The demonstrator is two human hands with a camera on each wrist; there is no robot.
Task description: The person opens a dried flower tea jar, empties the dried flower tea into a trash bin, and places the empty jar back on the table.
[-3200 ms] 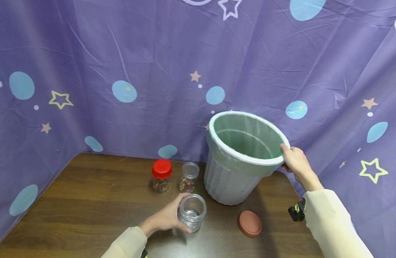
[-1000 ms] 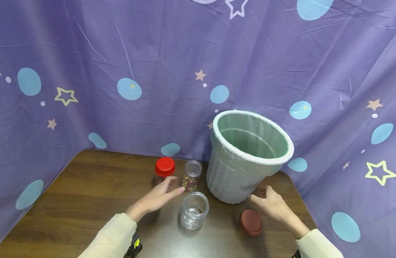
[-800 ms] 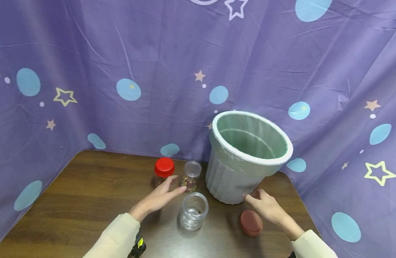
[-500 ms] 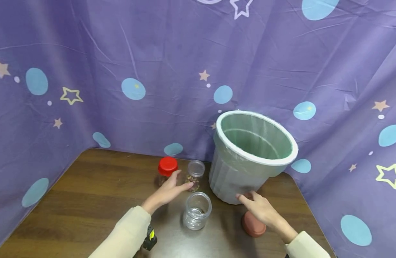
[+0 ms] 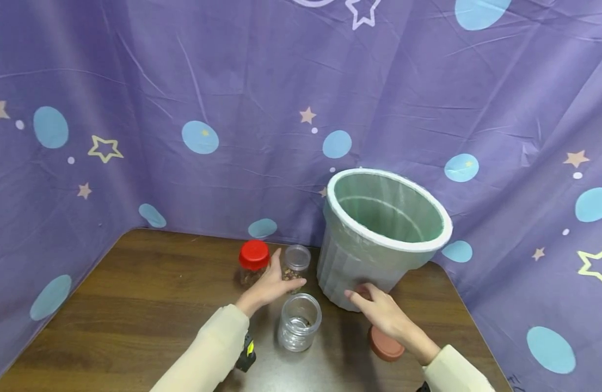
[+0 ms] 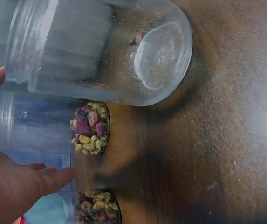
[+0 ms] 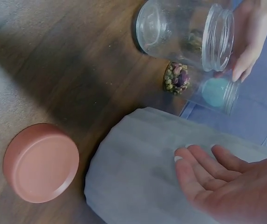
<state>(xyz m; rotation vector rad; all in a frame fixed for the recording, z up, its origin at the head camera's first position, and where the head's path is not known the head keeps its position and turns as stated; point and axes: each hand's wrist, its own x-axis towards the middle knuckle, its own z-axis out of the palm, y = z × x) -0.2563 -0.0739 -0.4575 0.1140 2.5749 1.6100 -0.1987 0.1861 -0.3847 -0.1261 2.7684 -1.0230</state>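
Observation:
My left hand (image 5: 271, 284) reaches in at the small clear-lidded jar (image 5: 298, 257), thumb and fingers spread apart on its near left side. Dried flower buds (image 6: 90, 128), yellow and pink, fill the bottom of that jar. Just nearer to me stands a wider clear glass jar (image 5: 299, 326), lidless, with a few dark crumbs inside. My right hand (image 5: 381, 314) hovers before the grey bin, fingers loosely bent and holding nothing. Beneath it on the table lies a round terracotta-coloured lid (image 5: 386, 344), partly hidden by the hand in the head view.
A red-lidded jar (image 5: 254, 256) of similar dried buds stands left of the clear-lidded one. The large grey bin (image 5: 347, 256), with a pale rim and a plastic liner, stands at the back right of the wooden table (image 5: 149, 305). A purple curtain (image 5: 262, 136) hangs behind.
My right hand has let go of the bin's rim and come down in front of it, drifting left. My left hand has released the wide jar and moved up to the clear-lidded jar.

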